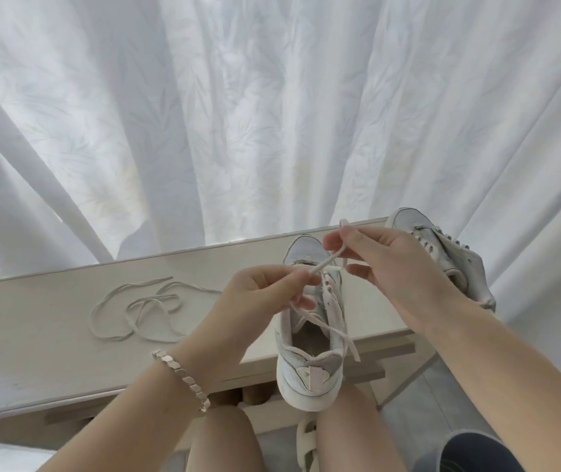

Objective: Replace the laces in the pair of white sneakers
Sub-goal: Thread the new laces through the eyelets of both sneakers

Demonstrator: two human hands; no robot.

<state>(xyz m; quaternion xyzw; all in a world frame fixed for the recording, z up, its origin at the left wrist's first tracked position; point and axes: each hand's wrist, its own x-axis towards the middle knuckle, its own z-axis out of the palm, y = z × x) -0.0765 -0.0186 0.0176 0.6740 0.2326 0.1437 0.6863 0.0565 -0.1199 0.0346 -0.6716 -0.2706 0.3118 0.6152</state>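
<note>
Near sneaker (306, 369), step judged: working the lace (324, 264) through eyelets. Your left hand (265, 291) and right hand (398, 267) each hold it in a pinching grip. Next: guide the tip precisely.

Two sneakers (306, 366) (442, 247), two hands (265, 294) (398, 267), one held lace (323, 265), one table (51, 335).

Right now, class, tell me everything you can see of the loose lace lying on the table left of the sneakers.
The loose lace is flat, off-white and looks like woven cloth. It lies slack in overlapping loops on the pale table, left of the near sneaker. Only the tabletop touches it: the left hand and right hand pinch the threaded lace instead. Whether it is one lace or two cannot be told.
</note>
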